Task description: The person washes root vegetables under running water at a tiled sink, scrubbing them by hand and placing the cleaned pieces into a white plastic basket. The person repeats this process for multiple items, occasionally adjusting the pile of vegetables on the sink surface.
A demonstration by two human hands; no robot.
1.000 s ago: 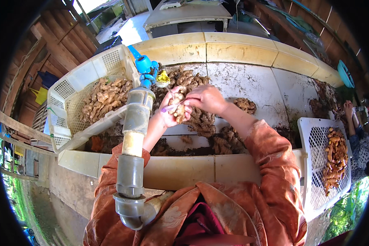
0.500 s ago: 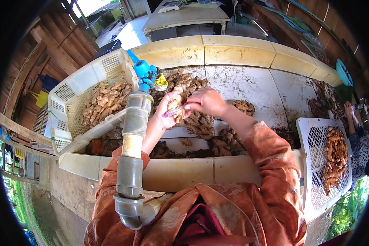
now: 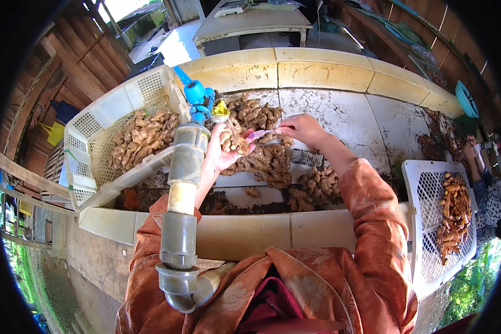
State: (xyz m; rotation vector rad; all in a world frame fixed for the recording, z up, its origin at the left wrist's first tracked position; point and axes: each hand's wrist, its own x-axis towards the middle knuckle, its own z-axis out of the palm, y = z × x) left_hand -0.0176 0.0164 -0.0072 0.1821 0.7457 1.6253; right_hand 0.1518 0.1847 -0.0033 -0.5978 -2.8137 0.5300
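Below the tap's yellow outlet, my left hand (image 3: pixel 221 157) is closed around a knobbly ginger root (image 3: pixel 232 140), palm turned up. My right hand (image 3: pixel 301 129) pinches one end of a slim purple toothbrush (image 3: pixel 257 134) between thumb and fingers. Its purple end reaches toward the ginger, over my left fingertips; the bristles are too small to make out. Brown ginger (image 3: pixel 267 161) lies heaped beneath and behind both hands on the white tiles. Near my right wrist, a flat scrubbing brush (image 3: pixel 308 158) with pale bristles rests beside more ginger (image 3: pixel 320 183).
A grey pipe (image 3: pixel 185 156) with a blue tap (image 3: pixel 195 96) rises before my left forearm. At left stands a cream crate (image 3: pixel 89 119) holding ginger. A white mesh crate (image 3: pixel 428 217) with ginger is at right, near another person's hand (image 3: pixel 472 153). Tiled walls (image 3: pixel 323 67) edge the basin.
My right hand has moved right, away from the ginger, drawing the toothbrush with it. My left hand has shifted slightly left, closer to the pipe. The scrubbing brush has come into view.
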